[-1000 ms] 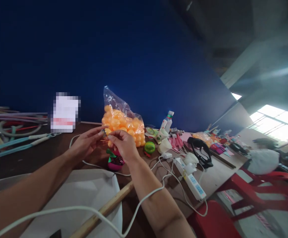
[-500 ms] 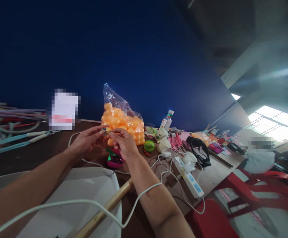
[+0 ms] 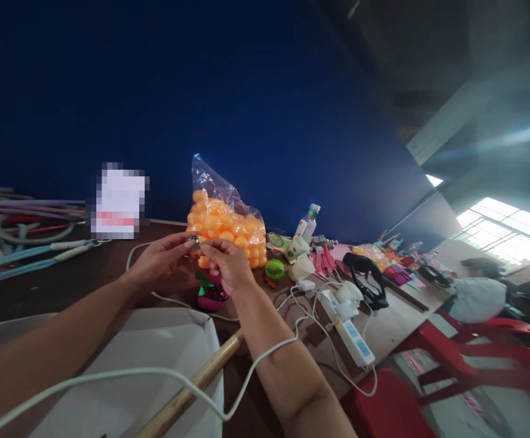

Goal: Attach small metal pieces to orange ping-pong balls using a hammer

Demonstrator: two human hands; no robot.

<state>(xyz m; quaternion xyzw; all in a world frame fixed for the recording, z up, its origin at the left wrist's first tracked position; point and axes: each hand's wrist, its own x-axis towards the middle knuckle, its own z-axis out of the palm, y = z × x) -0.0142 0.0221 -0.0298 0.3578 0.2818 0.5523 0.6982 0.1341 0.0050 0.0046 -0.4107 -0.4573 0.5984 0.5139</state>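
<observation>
My left hand [image 3: 160, 260] and my right hand [image 3: 229, 263] meet fingertip to fingertip above the table. Between them is a small shiny, silvery piece [image 3: 195, 239], too small to name, which my left fingers pinch. My right thumb and forefinger are pressed together right beside it; what they grip is hidden. Just behind the hands stands a clear plastic bag [image 3: 221, 214] full of orange balls. Below my right hand lies a purple and black item with green leaf shapes [image 3: 210, 297], partly covered by that hand.
A white box [image 3: 155, 347] and a wooden stick [image 3: 201, 377] lie in front, crossed by a white cable [image 3: 128, 370]. To the right are a green round item [image 3: 274, 269], paper cups [image 3: 302, 267], a bottle [image 3: 309, 224], a power strip [image 3: 356, 340] and red chairs [image 3: 456, 353].
Both hands stay in nearly the same place, with only a slight shift of the fingers around the small shiny piece. The view has moved very slightly.
</observation>
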